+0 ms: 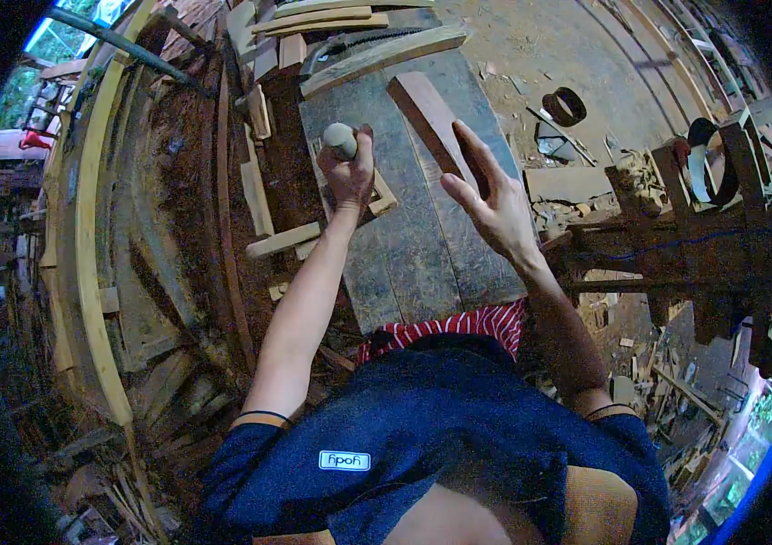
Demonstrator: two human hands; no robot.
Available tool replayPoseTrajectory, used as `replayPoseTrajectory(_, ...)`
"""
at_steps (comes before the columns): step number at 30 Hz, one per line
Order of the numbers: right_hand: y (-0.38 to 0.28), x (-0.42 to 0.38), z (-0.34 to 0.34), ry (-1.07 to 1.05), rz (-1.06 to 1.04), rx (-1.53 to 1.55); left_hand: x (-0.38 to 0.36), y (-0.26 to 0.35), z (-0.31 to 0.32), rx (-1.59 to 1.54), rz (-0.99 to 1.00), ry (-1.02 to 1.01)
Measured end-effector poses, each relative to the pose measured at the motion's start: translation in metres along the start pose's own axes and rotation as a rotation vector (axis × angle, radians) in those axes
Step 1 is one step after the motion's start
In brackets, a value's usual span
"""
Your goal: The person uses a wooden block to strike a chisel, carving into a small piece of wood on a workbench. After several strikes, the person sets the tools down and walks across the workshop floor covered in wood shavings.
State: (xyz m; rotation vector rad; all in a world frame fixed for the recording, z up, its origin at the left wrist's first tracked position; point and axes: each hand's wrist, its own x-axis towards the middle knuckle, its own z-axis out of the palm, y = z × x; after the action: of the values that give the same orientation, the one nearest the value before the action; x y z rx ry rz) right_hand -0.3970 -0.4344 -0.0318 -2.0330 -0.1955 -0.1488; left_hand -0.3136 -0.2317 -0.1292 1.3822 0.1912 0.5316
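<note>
My left hand (349, 173) is wrapped around an upright tool with a pale, rounded end (339, 139) pointing up; I cannot tell what kind of tool it is, as its lower part is hidden. A small light wooden frame piece (384, 198) shows just beside and below that wrist. My right hand (495, 200) is open, thumb and fingers apart, over the near end of a reddish-brown wooden block (428, 107). This block lies slantwise on the grey plank workbench (413, 245). Its near end is partly hidden by the hand.
Across the bench's far end lie a curved wooden piece (386, 60) and a handsaw (322, 56). A wooden bar (284, 240) juts out at the bench's left edge. Long timbers (90, 236) stand on the left. A dark ring (564, 106) lies on the floor, right of the bench.
</note>
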Motion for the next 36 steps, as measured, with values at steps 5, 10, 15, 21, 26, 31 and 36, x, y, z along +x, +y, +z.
replayPoseTrajectory(5,-0.034,0.012,-0.007,-0.145,0.136,0.033,-0.002,0.001,0.003,0.058,0.180,-0.040)
replayPoseTrajectory(10,-0.077,0.031,-0.002,0.005,-0.364,0.084,-0.006,-0.015,-0.001,0.413,0.317,-0.131)
replayPoseTrajectory(15,-0.073,0.044,0.009,-0.316,-0.193,-0.492,-0.010,-0.029,-0.005,0.124,0.215,-0.231)
replayPoseTrajectory(21,-0.070,0.042,0.017,-0.313,-0.184,-0.541,-0.007,-0.045,-0.012,0.175,0.235,-0.231)
replayPoseTrajectory(26,-0.067,0.040,0.012,-0.226,-0.141,-0.165,0.007,-0.040,-0.009,0.049,0.125,-0.158)
replayPoseTrajectory(31,-0.051,0.028,-0.004,-0.096,-0.026,0.049,0.041,0.004,-0.012,-0.056,-0.069,-0.086)
replayPoseTrajectory(36,-0.012,0.012,0.003,0.038,-0.108,0.008,0.043,-0.009,-0.025,0.059,-0.089,-0.098)
